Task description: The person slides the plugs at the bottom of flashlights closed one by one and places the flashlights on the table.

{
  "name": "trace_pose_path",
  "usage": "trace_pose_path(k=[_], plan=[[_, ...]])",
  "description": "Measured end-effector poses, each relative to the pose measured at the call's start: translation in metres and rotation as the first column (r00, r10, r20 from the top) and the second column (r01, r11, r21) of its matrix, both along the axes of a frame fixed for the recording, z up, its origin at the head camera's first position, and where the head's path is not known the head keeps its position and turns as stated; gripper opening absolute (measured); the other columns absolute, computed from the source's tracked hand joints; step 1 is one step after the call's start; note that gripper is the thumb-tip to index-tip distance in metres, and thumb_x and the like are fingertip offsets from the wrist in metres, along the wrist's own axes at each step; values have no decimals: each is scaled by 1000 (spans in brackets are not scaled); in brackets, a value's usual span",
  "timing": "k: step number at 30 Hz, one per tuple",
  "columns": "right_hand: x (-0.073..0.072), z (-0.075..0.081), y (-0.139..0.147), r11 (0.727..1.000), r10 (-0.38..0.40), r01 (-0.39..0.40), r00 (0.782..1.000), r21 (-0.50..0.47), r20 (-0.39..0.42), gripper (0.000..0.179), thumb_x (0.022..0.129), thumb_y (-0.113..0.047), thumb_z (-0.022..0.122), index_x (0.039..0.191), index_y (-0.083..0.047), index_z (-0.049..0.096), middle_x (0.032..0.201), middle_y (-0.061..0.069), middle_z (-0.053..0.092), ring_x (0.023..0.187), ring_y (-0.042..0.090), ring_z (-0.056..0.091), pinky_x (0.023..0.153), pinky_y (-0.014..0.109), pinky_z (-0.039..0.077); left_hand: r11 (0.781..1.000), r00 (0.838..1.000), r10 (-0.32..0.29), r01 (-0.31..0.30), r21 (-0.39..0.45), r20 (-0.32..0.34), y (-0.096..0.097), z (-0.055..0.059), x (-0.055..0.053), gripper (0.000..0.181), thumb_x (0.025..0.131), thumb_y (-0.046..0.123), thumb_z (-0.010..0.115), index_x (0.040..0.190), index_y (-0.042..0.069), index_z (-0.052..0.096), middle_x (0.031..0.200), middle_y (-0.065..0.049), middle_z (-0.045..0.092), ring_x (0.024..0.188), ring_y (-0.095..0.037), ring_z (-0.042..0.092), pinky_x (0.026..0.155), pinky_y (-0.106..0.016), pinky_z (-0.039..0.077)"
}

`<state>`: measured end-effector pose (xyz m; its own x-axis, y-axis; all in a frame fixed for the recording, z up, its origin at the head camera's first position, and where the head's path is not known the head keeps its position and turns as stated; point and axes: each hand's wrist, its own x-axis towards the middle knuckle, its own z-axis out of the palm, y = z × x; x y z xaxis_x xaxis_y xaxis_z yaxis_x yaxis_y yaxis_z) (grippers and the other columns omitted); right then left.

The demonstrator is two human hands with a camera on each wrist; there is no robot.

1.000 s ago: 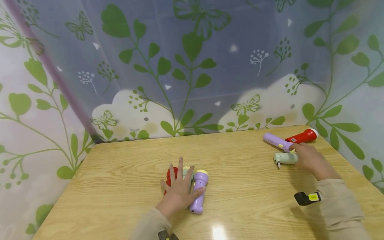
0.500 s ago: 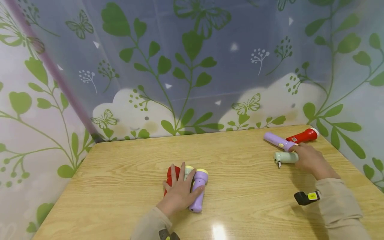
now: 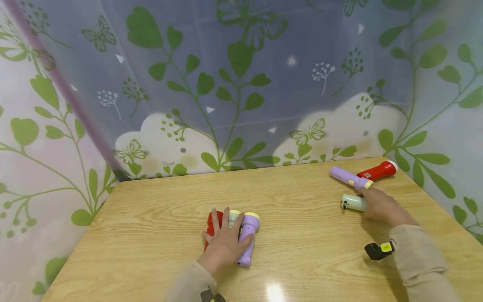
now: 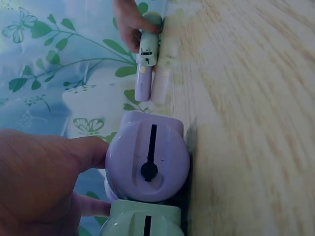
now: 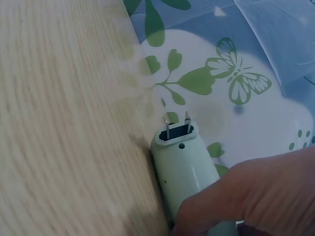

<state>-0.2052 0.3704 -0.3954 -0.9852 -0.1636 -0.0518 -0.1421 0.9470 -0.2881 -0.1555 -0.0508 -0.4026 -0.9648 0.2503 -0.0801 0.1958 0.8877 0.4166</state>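
My left hand (image 3: 223,243) lies spread over three flashlights side by side on the table, a red flashlight (image 3: 209,226), a pale green flashlight (image 3: 234,214) and a purple flashlight (image 3: 249,228). Its thumb touches the purple one's side, and the hand hides much of the other two. Over at the right, my right hand (image 3: 385,205) grips a second pale green flashlight (image 3: 352,202) by its head end. Two metal plug prongs (image 5: 178,127) stick out of that flashlight's tail in the right wrist view. Part of its body is hidden by the hand.
Behind my right hand lie another purple flashlight (image 3: 345,176) and another red flashlight (image 3: 379,171), close together near the table's back right corner. The wooden table (image 3: 151,226) meets a patterned curtain (image 3: 181,84) at the back and sides.
My right hand has shifted slightly left and toward me with the green flashlight, whose tail has turned. The left fingers have drawn back a little, and the flashlights beneath have moved slightly.
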Motion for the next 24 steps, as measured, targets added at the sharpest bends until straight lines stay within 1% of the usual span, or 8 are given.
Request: trace_pose_path(k=[4,6,9,12,14,19,24], plan=[[-3,-6,-4,1000,30,-30,999,10,-10,43,61,5,74,100,4,56,87,14,58,77,30,52,68,47,45,1000,1000,22,-22,-10,-9,1,-1,0,65,94,49,54,148,17,39,156,-23,14,142,-50,-7,89,-84,16],[-4,-9,-6,999,42,-41,999,20,-28,41,60,4,75,97,1,56,84,10,58,74,27,51,66,46,43,1000,1000,20,-20,-16,-14,2,-1,1,65,95,49,53,148,17,38,156,-24,14,141,-50,-7,89,-84,16],[-5,-13,-8,995,88,-82,991,59,-103,35,60,0,75,90,-2,57,80,6,56,71,25,50,63,46,42,999,1000,7,-8,-34,-23,2,-1,2,65,96,50,51,149,16,36,156,-24,13,141,-51,-7,89,-83,17],[-7,-17,-11,989,135,-121,972,86,-192,28,60,-2,75,81,-6,57,74,2,52,66,21,47,60,43,41,999,999,-4,3,-48,-34,2,-1,2,64,97,50,49,150,16,35,156,-25,13,141,-52,-6,89,-83,18],[-7,-18,-13,986,156,-139,959,89,-235,27,59,-3,75,78,-9,56,71,-1,50,64,19,45,57,40,40,999,999,-5,4,-51,-32,2,-2,2,65,97,50,48,150,16,34,157,-25,12,141,-52,-7,90,-83,18],[-7,-20,-16,987,161,-147,948,69,-274,28,59,-4,73,81,-10,56,69,-2,48,60,18,42,54,36,37,1000,999,-7,6,-30,-32,0,-1,3,65,97,50,49,150,16,34,157,-24,9,141,-52,-8,90,-83,16],[-7,-22,-18,992,127,-125,936,28,-327,26,68,-12,78,83,-10,58,70,-1,52,61,18,46,55,36,38,1000,999,-21,20,-19,-46,0,2,4,66,97,50,50,150,15,35,158,-24,5,140,-53,-6,89,-84,15]])
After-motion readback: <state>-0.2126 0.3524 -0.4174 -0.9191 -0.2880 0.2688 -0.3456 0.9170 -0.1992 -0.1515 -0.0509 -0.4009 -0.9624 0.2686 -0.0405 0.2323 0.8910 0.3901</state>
